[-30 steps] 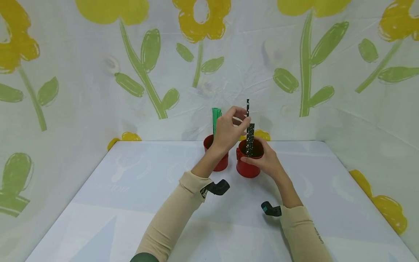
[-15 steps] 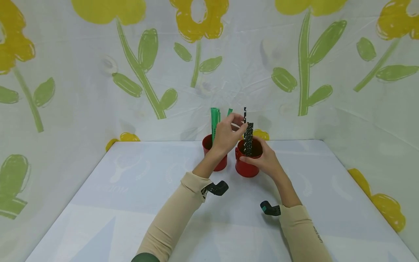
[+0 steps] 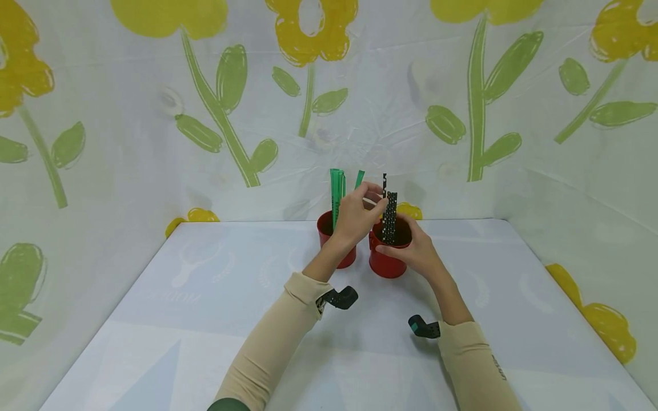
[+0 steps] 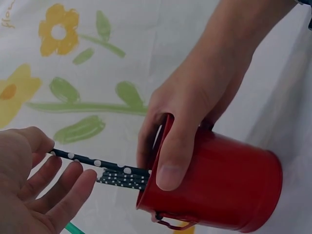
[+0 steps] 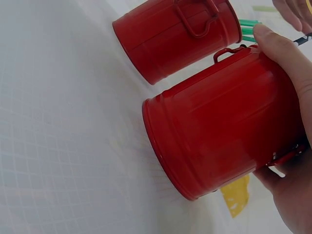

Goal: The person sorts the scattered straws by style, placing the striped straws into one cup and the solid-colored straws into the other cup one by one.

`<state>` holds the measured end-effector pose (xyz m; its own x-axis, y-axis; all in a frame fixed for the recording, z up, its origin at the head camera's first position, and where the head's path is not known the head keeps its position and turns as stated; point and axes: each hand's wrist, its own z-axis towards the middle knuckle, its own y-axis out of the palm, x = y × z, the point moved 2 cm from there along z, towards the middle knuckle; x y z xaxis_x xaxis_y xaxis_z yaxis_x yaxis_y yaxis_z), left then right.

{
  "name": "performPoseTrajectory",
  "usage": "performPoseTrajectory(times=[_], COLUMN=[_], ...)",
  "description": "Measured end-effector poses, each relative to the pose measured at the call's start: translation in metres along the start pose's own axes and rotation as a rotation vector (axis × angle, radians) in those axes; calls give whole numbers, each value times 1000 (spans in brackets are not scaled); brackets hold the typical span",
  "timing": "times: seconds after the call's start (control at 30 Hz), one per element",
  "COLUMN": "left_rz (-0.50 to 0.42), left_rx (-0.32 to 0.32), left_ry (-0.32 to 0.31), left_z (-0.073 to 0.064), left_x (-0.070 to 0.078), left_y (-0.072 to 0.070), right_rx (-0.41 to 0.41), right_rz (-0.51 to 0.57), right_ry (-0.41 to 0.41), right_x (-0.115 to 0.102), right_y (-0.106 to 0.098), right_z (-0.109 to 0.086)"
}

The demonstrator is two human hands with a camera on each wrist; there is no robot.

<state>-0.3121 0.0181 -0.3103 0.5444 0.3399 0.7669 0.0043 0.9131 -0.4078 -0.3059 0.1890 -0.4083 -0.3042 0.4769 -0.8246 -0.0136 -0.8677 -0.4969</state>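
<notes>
Between its thumb and fingertips, my left hand (image 3: 354, 216) pinches the upper end of a black straw with white dots (image 4: 87, 159). The straw's lower end reaches inside the mouth of the right red bucket (image 3: 388, 266). Several more dotted black straws (image 4: 119, 179) stand in that bucket, beside the pinched one. My right hand (image 3: 421, 246) grips this bucket at its rim, thumb on the near outer wall and fingers round the far right side. The bucket stands upright on the table, with small wire handles on its sides.
A second red bucket (image 3: 346, 260) stands just left of the first, partly behind my left forearm. Several thin green sticks (image 3: 336, 194) rise from it, one leaning right. Behind the white table (image 3: 231, 319) hangs a flower-printed cloth (image 3: 380, 85).
My left hand has moved down with the pinched straw, so its top now stands lower above the bucket. A leaning green stick has come into view behind that hand. My right hand keeps its grip.
</notes>
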Motion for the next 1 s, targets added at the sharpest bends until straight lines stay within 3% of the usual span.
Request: performPoseTrajectory(times=[0.53,1.0], left_rz=[17,36], left_rx=[-9,-17], left_ry=[4,11], left_z=[-2,-19], left_x=[-8,-21], left_y=[1,-4], right_rx=[-1,12], right_rz=[-23,-29], right_ry=[37,27], right_x=[1,2], right_y=[0,0], right_z=[0,-1])
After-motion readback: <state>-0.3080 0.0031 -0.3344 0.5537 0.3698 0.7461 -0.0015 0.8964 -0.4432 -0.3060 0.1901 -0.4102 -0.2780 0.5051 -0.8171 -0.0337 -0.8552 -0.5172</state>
